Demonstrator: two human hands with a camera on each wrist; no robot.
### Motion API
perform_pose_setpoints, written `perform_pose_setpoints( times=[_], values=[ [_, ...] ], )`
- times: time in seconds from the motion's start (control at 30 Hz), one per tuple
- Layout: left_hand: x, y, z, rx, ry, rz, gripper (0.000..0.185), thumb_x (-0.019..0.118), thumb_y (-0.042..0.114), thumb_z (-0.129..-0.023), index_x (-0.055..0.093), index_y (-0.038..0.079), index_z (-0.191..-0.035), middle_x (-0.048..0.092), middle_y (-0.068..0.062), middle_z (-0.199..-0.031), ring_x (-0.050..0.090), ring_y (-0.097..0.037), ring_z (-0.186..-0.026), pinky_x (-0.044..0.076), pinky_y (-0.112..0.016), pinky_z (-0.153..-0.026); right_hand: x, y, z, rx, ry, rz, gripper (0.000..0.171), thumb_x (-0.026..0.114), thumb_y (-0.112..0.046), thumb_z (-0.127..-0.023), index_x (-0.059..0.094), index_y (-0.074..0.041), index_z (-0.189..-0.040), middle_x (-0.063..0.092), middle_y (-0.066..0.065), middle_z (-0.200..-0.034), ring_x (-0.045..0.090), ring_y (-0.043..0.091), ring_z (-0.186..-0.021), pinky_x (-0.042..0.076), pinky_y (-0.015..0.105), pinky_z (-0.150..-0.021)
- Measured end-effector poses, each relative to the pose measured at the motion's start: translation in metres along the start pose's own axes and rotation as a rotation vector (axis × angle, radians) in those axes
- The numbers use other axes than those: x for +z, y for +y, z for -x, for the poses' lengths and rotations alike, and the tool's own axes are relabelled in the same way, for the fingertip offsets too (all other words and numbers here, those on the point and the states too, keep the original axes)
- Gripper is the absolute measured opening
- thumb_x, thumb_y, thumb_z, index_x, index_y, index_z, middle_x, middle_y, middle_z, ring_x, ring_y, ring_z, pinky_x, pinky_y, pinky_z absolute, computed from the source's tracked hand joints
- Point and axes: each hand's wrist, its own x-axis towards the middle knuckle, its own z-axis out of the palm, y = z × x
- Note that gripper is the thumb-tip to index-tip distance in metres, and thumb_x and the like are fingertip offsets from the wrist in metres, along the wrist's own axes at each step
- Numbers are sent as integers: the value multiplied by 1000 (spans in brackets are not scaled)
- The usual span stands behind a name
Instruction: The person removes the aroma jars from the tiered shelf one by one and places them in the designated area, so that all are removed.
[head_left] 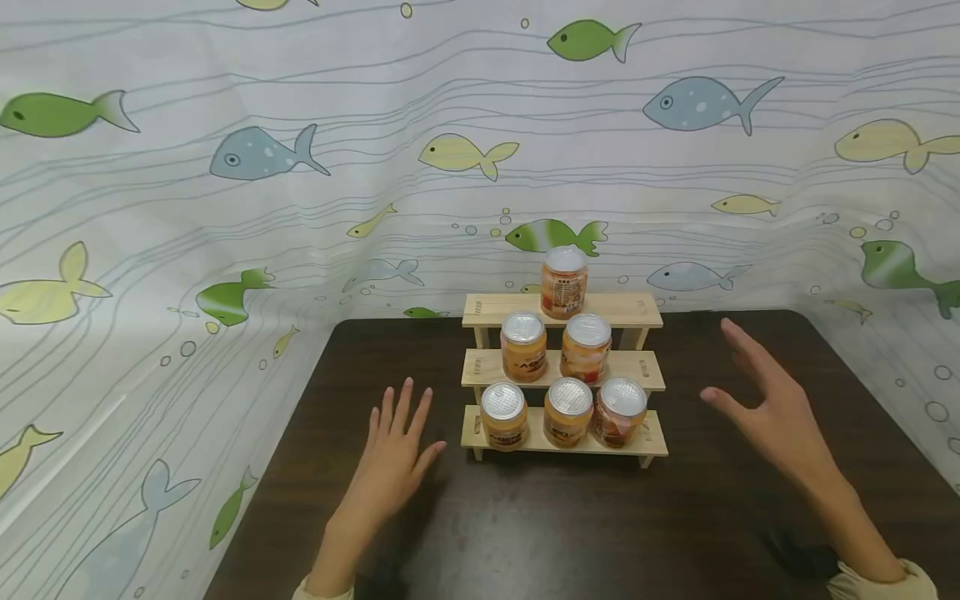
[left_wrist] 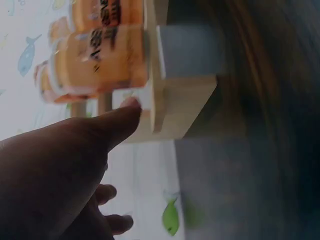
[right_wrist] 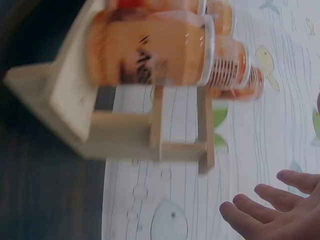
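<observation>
A three-tier wooden rack (head_left: pixel 480 367) stands on the dark table, bearing several orange jars with silver lids. One jar (head_left: pixel 565 283) is on the top tier, two stand on the middle tier, and three, including a left one (head_left: pixel 504 417), line the bottom tier. My left hand (head_left: pixel 393 458) is left of the rack with fingers spread, holding nothing. On the rack's other side my right hand (head_left: pixel 772 404) is raised, thumb and fingers apart, also holding nothing. Both wrist views show the jars and rack sideways and blurred, with fingers apart from them.
The dark brown table (head_left: pixel 555 525) extends in front of the rack and to both sides. A white cloth (head_left: pixel 360 125) printed with fish and wavy lines hangs behind the table and along its sides.
</observation>
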Motion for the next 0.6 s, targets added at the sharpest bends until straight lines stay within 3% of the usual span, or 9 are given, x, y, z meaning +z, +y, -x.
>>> perform_pose_setpoints(
  times=[0.13,0.3,0.47,0.6],
  values=[
    [26,-4,-6,89,-31,119,98,73,42,-106,16,1,-175,11,-27,-182,13,-58,-165,19,-79,-127,11,-15,-34,65,-136,-123,88,78,-19,-105,27,-32,-176,37,20,-176,44,53,-153,40,3,-108],
    [63,-12,-17,115,-61,226,113,72,54,-104,3,2,-176,4,-25,-183,9,-54,-167,14,-75,-130,26,-29,-73,55,-255,-288,83,72,-13,-108,26,-22,-177,32,19,-179,37,49,-160,46,4,-102],
    [102,-21,-21,118,-57,282,121,67,68,-100,-6,10,-177,-1,-24,-184,2,-50,-169,7,-72,-132,35,-39,-106,67,-350,-358,79,70,-17,-110,27,-13,-176,33,18,-179,37,47,-161,48,5,-100],
    [81,-1,-18,96,-73,295,123,77,58,-98,-2,4,-176,4,-31,-181,9,-59,-165,16,-81,-125,41,-46,-124,85,-369,-376,78,70,-19,-110,28,-11,-175,35,18,-178,38,45,-161,48,13,-111]
  ],
)
